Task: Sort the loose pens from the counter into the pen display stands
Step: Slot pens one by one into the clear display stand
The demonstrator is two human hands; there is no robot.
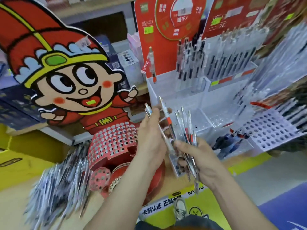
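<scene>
Clear plastic pens with red and black bands (186,130) fan up from the right hand (205,156), clenched round the bunch as stock to sort; the left hand (152,135) pinches a few slim clear pens (147,109), seemingly meant for the clear acrylic display stand (153,95) just behind. Blurred loose pens (58,176) heap the tabletop (15,209) at left

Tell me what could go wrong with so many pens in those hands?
The right hand grips a splayed bunch of pens; one might slip and drop. The left hand holds a few pens right beside that bunch, so they could tangle. The left forearm lies near the pile of pens on the counter and might nudge some off.
</scene>
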